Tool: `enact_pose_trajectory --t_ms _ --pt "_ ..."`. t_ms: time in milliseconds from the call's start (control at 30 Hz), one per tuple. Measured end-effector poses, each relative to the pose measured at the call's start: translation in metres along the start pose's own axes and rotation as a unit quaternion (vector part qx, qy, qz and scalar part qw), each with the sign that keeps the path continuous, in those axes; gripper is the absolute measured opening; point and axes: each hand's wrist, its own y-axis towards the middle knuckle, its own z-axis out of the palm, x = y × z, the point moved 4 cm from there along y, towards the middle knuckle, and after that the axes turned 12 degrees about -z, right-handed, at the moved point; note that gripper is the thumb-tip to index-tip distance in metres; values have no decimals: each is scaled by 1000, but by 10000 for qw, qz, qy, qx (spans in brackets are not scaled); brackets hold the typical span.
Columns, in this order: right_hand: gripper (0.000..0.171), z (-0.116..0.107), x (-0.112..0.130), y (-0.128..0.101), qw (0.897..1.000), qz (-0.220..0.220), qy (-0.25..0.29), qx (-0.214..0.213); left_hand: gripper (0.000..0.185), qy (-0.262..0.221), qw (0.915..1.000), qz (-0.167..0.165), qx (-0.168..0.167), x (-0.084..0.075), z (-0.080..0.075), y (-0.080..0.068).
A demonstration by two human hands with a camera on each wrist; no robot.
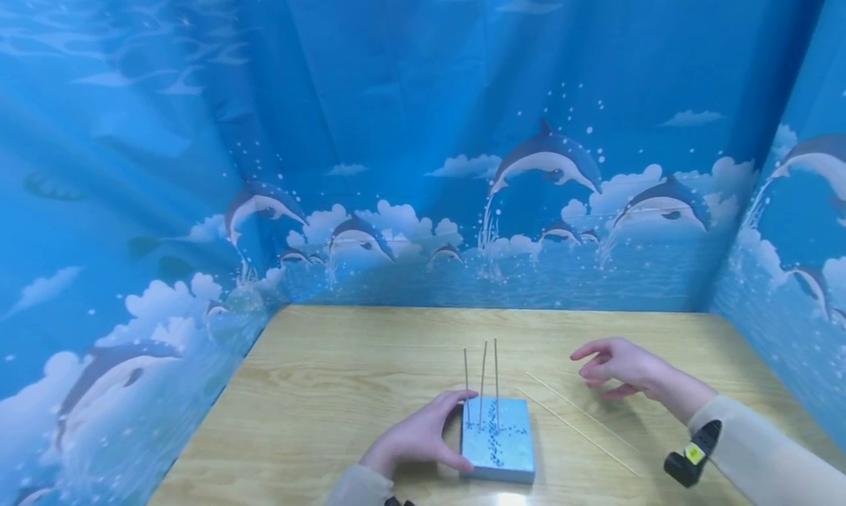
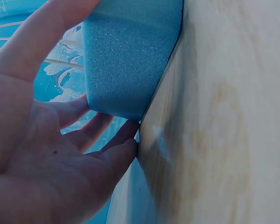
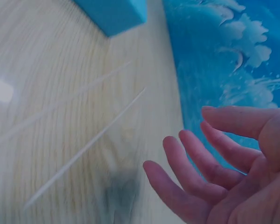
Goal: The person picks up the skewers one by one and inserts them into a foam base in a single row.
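Observation:
A blue foam block lies flat on the table, its top speckled with dark holes. Three thin sticks stand upright in it, one of them leaning slightly. My left hand grips the block's left side, thumb at the near corner and fingers at the far one. In the left wrist view the fingertips touch the foam low down, close to the tabletop. My right hand hovers over the table to the right, fingers loosely bent and holding nothing. Between it and the block lie two loose thin sticks, one nearer and one farther.
The wood-grain table reaches back to a blue curtain printed with dolphins and clouds, which also hangs along both sides. A small black device is strapped at the right wrist. Light glares on the table's front edge.

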Motion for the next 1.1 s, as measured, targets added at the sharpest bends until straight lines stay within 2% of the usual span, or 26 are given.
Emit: enact_pose_trajectory --t_ms 233,467,833,1100 --pt "49 -7 -19 4 9985 335 -424 -111 111 -29 10000 -61 19 0 1 1" --pt "40 2 -28 4 9950 492 -866 -77 110 1 9999 -81 63 0 1 1" --pt "35 9 -33 7 9915 773 -1042 99 111 -27 9999 -97 97 -1 -1 1" --pt "29 16 -38 13 9896 768 -1198 224 111 -42 9999 -90 70 2 -1 2"
